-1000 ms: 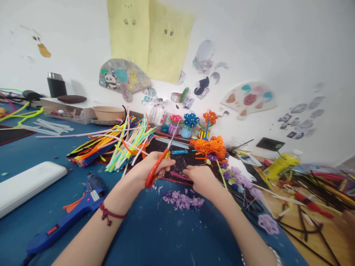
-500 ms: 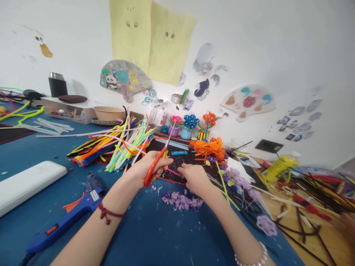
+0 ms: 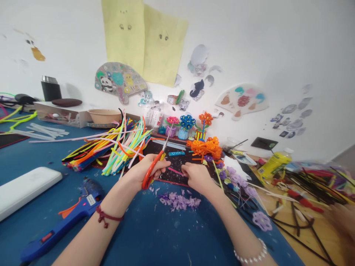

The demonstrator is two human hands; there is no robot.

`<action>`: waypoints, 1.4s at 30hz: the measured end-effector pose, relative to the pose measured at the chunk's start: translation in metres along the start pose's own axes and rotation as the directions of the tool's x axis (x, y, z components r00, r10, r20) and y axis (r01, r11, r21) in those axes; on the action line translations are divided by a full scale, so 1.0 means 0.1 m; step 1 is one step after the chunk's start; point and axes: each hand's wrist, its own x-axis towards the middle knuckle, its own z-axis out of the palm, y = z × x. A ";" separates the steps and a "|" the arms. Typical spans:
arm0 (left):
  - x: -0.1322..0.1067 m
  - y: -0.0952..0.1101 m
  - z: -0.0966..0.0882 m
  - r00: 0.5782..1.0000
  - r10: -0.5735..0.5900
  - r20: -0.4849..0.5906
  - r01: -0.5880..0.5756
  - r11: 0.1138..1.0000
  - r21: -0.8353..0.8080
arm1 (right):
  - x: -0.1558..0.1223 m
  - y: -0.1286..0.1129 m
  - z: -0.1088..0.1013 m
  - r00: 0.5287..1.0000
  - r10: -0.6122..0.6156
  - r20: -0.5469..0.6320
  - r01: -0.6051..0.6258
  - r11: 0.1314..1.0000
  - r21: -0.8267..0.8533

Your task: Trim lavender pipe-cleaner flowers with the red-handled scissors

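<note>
Right hand (image 3: 196,177) has shifted a little across the black craft mat (image 3: 173,178) since the last look, fingers curled and nearly closed beside a short pink pipe cleaner (image 3: 175,171); whether it has hold of it, cannot tell. Left hand (image 3: 141,171) is closed around orange-handled scissors (image 3: 151,173), blades up and shut. Nearby, lilac clippings (image 3: 179,202) lie on the blue table (image 3: 133,240), a blue hot glue gun (image 3: 69,218) by the left forearm. Further off, a heap of pipe cleaners (image 3: 122,151) and orange pipe-cleaner flowers (image 3: 205,148).
</note>
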 end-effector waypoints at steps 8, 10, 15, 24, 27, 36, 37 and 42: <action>0.00 0.01 -0.01 1.000 -0.003 -0.009 0.003 1.000 -0.027 | -0.06 0.25 0.00 0.998 0.061 -0.008 -0.061 0.997 0.052; 0.01 0.01 -0.01 1.000 -0.011 -0.005 0.011 1.000 -0.026 | -0.07 0.30 0.00 0.997 0.080 -0.006 -0.080 0.995 0.054; 0.03 -0.02 -0.02 1.000 -0.022 -0.001 0.022 1.000 -0.013 | -0.06 0.28 0.04 0.997 0.074 0.027 -0.076 0.995 0.063; 0.00 0.01 -0.01 1.000 -0.021 -0.020 0.021 0.999 -0.029 | -0.08 0.20 0.04 0.998 0.029 0.059 -0.031 0.999 0.038; -0.01 0.03 -0.01 0.999 -0.025 -0.024 0.024 0.999 -0.042 | -0.11 0.21 0.03 0.998 0.021 0.056 -0.024 0.998 0.056; 0.03 -0.03 -0.03 0.999 -0.032 -0.018 0.032 0.999 -0.035 | -0.09 0.37 0.12 0.993 0.117 0.001 -0.115 0.973 0.200; 0.02 -0.02 -0.03 0.999 -0.027 -0.026 0.027 0.999 -0.024 | -0.09 0.39 0.13 0.992 0.127 -0.008 -0.122 0.966 0.229; 0.01 0.03 0.04 0.994 0.032 -0.101 -0.025 0.997 0.067 | -0.10 0.45 0.13 0.990 0.132 -0.046 -0.099 0.896 0.433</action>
